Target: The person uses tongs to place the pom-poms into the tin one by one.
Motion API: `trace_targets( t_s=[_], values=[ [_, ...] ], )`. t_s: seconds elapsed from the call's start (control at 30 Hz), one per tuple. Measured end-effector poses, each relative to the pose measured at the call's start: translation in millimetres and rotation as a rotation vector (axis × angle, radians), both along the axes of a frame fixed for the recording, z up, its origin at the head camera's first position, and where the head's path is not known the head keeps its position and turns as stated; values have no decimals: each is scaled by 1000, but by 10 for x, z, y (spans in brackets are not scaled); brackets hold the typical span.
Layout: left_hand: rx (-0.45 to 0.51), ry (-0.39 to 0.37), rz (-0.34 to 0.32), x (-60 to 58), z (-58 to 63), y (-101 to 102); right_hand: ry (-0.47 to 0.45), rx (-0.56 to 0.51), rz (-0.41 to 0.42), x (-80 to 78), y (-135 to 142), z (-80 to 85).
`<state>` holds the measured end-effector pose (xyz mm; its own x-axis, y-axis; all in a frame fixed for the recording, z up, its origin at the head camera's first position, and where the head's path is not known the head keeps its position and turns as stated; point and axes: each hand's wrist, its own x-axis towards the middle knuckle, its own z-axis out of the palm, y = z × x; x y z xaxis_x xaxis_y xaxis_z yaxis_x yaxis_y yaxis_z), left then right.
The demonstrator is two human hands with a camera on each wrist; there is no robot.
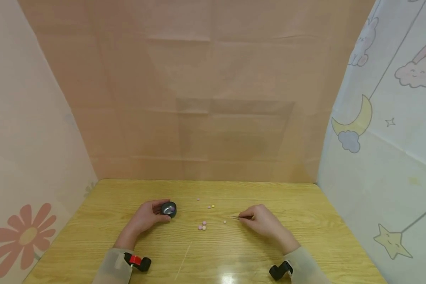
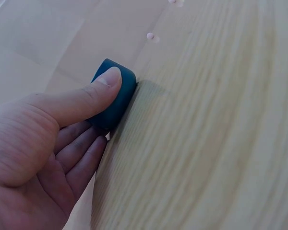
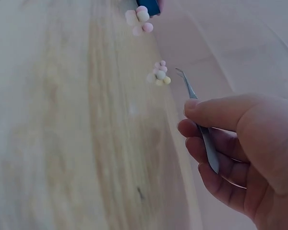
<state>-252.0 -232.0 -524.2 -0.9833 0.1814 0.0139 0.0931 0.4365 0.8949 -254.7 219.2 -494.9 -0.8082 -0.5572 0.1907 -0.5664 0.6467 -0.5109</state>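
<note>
A left hand (image 1: 147,216) holds a small dark cup (image 2: 126,93), thumb and fingers curled round it. Inside I can make out one purple spot, seemingly a bead (image 1: 172,209), so little looks done. Seven loose beads (image 1: 204,223) lie outside it, on the surface (image 1: 255,256) between the hands, a cream one nearest the right hand (image 1: 264,223). That hand pinches metal tweezers (image 3: 210,151), their tips slightly apart, gripping nothing.

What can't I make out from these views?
Head view: what the purple spot in the dish is; too small.
Left wrist view: the dish's inside; its wall hides it.
Right wrist view: the full dish; top edge cuts it.
Same view: exact tip gap on the tweezers; too small.
</note>
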Motion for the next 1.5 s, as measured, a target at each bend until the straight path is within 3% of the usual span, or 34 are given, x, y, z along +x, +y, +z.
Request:
trace_targets(
  t_s=[0.67,1.3,1.5],
  values=[
    [-15,5,-22,-6,19,9,114,128,36,42,-84,-18],
    [2,-1,-5,-9,-2,-9,188,130,68,66,-92,-21],
    [-14,0,-6,-3,11,-5,170,148,36,72,-98,-10]
  ],
)
